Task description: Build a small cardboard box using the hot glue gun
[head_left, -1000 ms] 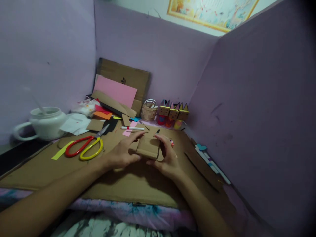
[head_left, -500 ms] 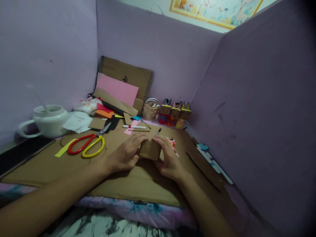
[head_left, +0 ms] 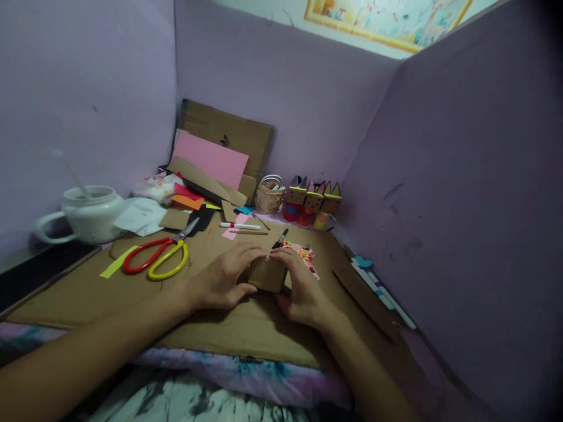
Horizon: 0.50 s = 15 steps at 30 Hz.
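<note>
A small brown cardboard box (head_left: 267, 275) is held between my two hands just over the cardboard sheet (head_left: 246, 334). My left hand (head_left: 226, 275) grips its left side, fingers over the top edge and thumb low. On the other side my right hand (head_left: 301, 287) closes round the right edge, fingertips on the top. Behind the box lie a dark-tipped pen (head_left: 281, 237) and a flower-patterned piece (head_left: 301, 252), both partly covered. To the left rest scissors (head_left: 169, 258) with one red and one yellow handle, blades pointing away.
A white mug (head_left: 94, 217) and a dark flat device (head_left: 44, 272) are at the left. A red-banded white marker (head_left: 240, 226), a small basket (head_left: 269, 196) and several decorated cups (head_left: 314, 202) stand farther back. White markers (head_left: 373, 284) line the right wall.
The box has tilted and dropped slightly between my hands. My left thumb has shifted along its side, and more of the pen and patterned piece shows behind.
</note>
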Each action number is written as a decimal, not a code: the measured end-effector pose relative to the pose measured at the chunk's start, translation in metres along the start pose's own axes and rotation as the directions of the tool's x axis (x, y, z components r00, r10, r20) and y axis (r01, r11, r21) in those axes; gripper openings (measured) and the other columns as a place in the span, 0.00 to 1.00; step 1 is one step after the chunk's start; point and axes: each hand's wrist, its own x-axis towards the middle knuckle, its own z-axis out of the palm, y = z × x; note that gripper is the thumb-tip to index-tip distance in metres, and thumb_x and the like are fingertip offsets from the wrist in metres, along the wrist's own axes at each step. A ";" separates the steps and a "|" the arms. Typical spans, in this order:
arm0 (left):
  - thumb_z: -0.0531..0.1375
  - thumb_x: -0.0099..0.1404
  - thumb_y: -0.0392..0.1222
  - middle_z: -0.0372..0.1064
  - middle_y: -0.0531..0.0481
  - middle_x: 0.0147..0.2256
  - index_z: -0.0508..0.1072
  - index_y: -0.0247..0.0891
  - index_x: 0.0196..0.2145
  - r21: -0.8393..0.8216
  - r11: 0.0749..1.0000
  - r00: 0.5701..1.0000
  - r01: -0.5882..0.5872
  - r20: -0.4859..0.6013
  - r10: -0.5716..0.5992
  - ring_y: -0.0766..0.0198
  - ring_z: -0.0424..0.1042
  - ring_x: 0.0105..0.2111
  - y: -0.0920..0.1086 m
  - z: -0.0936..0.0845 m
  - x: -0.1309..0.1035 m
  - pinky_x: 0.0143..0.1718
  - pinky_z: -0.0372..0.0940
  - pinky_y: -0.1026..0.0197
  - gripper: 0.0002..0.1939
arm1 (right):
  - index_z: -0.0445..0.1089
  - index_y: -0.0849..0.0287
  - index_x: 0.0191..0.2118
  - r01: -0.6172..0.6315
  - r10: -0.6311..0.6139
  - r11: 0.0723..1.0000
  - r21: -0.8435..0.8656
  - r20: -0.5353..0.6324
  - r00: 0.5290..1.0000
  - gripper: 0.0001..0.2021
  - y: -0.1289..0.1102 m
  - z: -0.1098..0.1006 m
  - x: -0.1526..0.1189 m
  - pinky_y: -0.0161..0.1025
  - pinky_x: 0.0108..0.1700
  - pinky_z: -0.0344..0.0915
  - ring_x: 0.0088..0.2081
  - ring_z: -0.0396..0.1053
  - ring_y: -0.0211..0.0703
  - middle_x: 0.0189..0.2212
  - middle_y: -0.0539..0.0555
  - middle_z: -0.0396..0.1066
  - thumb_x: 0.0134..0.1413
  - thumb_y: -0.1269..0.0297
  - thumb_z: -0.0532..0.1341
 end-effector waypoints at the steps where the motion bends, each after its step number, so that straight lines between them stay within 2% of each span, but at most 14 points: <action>1: 0.61 0.56 0.33 0.61 0.37 0.53 0.55 0.38 0.56 0.000 1.000 1.000 -0.004 -0.003 0.004 0.48 0.61 0.55 0.001 0.000 0.000 0.54 0.60 0.42 0.31 | 0.54 0.58 0.55 0.000 0.000 1.000 -0.008 -0.002 1.000 0.36 -0.001 0.000 0.000 0.52 0.59 0.57 0.57 0.58 0.54 0.54 0.62 0.59 0.34 0.82 0.58; 15: 0.62 0.53 0.31 0.62 0.36 0.53 0.56 0.37 0.55 -0.017 1.000 1.000 0.020 0.023 -0.019 0.47 0.61 0.55 0.001 -0.001 0.002 0.55 0.60 0.42 0.33 | 0.53 0.57 0.55 -0.031 0.031 0.999 -0.019 -0.014 0.999 0.38 0.003 0.003 0.000 0.52 0.58 0.57 0.56 0.59 0.55 0.53 0.62 0.59 0.31 0.80 0.58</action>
